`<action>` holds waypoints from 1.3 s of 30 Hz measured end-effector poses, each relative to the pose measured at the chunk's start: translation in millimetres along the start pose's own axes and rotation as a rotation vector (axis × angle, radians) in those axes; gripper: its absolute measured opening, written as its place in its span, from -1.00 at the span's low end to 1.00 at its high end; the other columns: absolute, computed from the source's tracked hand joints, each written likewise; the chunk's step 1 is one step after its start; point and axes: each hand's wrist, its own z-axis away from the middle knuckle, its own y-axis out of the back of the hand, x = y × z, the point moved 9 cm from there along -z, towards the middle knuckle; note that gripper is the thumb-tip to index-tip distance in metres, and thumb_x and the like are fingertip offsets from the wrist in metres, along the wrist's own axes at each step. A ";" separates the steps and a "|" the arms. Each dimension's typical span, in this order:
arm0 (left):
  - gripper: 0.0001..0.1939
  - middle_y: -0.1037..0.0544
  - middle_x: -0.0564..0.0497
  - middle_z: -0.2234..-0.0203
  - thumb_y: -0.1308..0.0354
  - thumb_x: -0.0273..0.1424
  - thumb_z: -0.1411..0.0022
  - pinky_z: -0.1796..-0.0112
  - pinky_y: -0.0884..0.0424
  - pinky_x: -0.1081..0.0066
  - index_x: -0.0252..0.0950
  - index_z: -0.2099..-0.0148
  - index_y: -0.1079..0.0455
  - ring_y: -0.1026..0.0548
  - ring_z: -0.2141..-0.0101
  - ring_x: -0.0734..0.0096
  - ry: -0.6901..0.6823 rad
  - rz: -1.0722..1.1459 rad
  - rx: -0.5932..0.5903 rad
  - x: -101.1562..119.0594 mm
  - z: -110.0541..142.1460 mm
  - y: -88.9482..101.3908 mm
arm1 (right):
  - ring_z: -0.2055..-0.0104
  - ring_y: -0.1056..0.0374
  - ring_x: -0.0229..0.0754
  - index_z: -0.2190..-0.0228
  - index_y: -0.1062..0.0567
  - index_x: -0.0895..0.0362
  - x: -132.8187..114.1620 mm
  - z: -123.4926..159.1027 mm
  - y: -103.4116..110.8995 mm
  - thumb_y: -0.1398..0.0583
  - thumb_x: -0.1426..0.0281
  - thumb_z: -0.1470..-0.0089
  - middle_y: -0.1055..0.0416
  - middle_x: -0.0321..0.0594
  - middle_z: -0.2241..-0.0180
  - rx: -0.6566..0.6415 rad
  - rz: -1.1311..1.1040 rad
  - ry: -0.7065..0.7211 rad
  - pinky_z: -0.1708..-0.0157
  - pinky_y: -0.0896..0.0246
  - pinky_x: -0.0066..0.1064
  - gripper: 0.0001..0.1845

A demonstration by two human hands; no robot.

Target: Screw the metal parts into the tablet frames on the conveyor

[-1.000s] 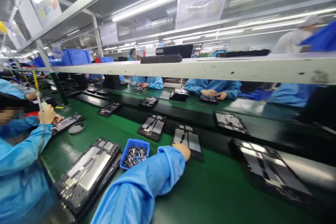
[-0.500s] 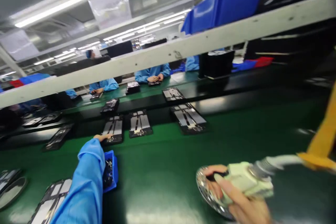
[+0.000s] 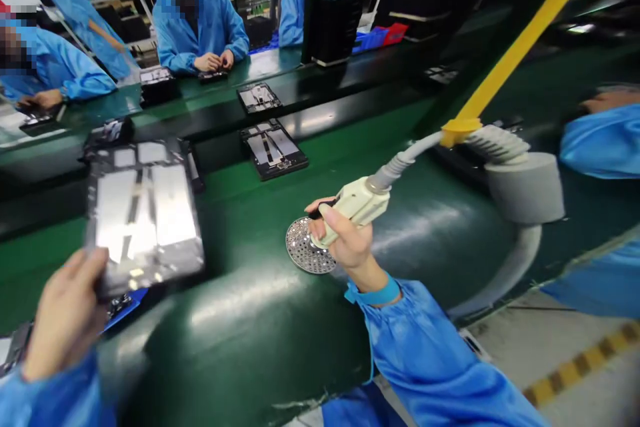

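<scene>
**Balancing a tablet housing by one edge above the belt**

Holding a metal-backed tablet housing (image 3: 143,213) up off the green conveyor belt (image 3: 430,240), at 9 o'clock from the right hand (image 3: 345,233), with the left hand (image 3: 65,313) curled under its near edge, fingers together, the rest of the grip hidden behind the panel. Wrapping the right hand round a cream electric screwdriver (image 3: 353,207), thumb pressed along the barrel, tip lost in the fist.

Risking, by the look of it, a slip onto the blue parts tray (image 3: 125,310) at 7 o'clock, with one edge carrying all the weight. Risking also a knock to the perforated round dish (image 3: 304,245) just beside the fist, should the grey cable (image 3: 405,160) tug toward 2 o'clock.

Pointing the housing's short end toward 12 o'clock, long axis running 12 to 6.
</scene>
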 end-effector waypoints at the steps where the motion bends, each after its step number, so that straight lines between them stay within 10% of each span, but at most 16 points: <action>1: -0.51 -0.69 0.13 0.33 -0.08 0.07 -0.24 0.37 -0.58 0.35 -0.12 -0.01 -0.52 -0.68 0.24 0.17 0.042 0.047 -0.025 -11.2 27.3 -22.5 | 0.70 -0.21 -0.24 0.50 -0.53 0.07 2.2 1.0 -1.9 -0.46 0.02 0.01 -0.30 -0.40 0.74 -0.006 0.001 -0.009 0.56 -0.40 -0.23 -0.59; 6: -0.32 -0.64 -0.10 -0.04 -0.17 0.11 -0.17 -0.18 -0.49 0.14 -0.19 -0.20 -0.47 -0.52 -0.19 0.01 0.256 0.226 -0.202 -62.9 121.4 -117.7 | 0.72 -0.24 -0.22 0.45 -0.57 0.08 16.1 8.4 -7.0 -0.45 0.03 0.04 -0.34 -0.37 0.72 0.004 0.026 -0.074 0.69 -0.25 -0.31 -0.61; 10: -0.13 -0.68 -0.12 0.08 -0.12 0.19 -0.21 -0.14 -0.49 0.14 -0.24 -0.39 -0.31 -0.58 -0.09 -0.02 0.075 -0.043 -0.426 -58.9 130.5 -126.0 | 0.75 -0.22 -0.22 0.46 -0.57 0.09 26.5 12.1 -9.1 -0.43 0.06 0.07 -0.33 -0.39 0.74 0.008 0.060 -0.126 0.72 -0.19 -0.32 -0.64; 14: -0.27 -0.61 0.03 0.54 -0.08 0.24 -0.14 0.31 -0.52 0.25 -0.17 -0.10 -0.56 -0.59 0.46 0.07 0.003 -0.290 -0.592 -56.6 107.8 -95.8 | 0.73 -0.24 -0.20 0.44 -0.53 0.05 26.9 11.5 -10.8 -0.42 0.05 0.06 -0.33 -0.41 0.73 0.010 0.094 -0.100 0.67 -0.24 -0.28 -0.64; 20: -0.55 -0.54 0.07 0.53 0.05 0.04 -0.26 0.42 -0.19 0.40 -0.06 0.12 -0.54 -0.45 0.47 0.19 -0.060 -0.835 0.178 -51.1 16.4 28.6 | 0.69 -0.28 -0.16 0.44 -0.48 0.04 26.0 10.5 -12.3 -0.42 0.04 0.02 -0.29 -0.44 0.76 -0.007 0.096 -0.078 0.51 -0.37 -0.18 -0.62; 27: -0.65 -0.68 0.11 0.24 -0.07 -0.11 -0.17 0.27 -0.26 0.43 -0.12 0.14 -0.56 -0.52 0.26 0.17 0.026 -0.903 -0.211 -93.7 -33.0 4.1 | 0.73 -0.22 -0.19 0.45 -0.49 0.05 25.0 10.4 -13.4 -0.40 0.04 0.04 -0.25 -0.44 0.77 -0.022 0.108 -0.080 0.62 -0.27 -0.25 -0.62; 39: -0.66 -0.53 0.09 0.40 -0.15 -0.12 -0.30 0.08 -0.37 0.41 -0.23 0.07 -0.56 -0.49 0.22 0.23 0.064 -0.810 0.002 -71.1 -14.7 15.7 | 0.71 -0.17 -0.22 0.45 -0.59 0.07 9.7 13.6 -18.7 -0.39 0.05 0.01 -0.23 -0.38 0.76 -0.073 0.119 -0.094 0.65 -0.11 -0.33 -0.66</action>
